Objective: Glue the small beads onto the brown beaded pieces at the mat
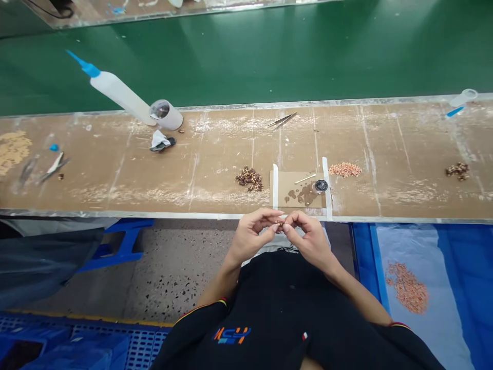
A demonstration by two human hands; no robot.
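My left hand [256, 231] and my right hand [306, 234] meet just in front of the bench edge. Between their fingertips they pinch a small brown-and-gold piece [281, 223], mostly covered by the fingers. Beyond them a cardboard pad [295, 180] with dark wet stains is held down by white tape strips. On the pad lie a thin pale stick [305, 179] and a small round pot of black stuff [320, 185]. A heap of similar brown-and-gold pieces [249, 179] sits left of the pad, and a pile of small copper-coloured parts [345, 169] right of it.
Tweezers [283, 121] lie toward the bench's far side. At left stand a blue-tipped squeeze bottle [119, 95] and a plastic cup [166, 114] near a crumpled cloth [160, 140]. More brown pieces [457, 171] lie at right. A blue crate [367, 267] with orange parts [408, 289] sits below.
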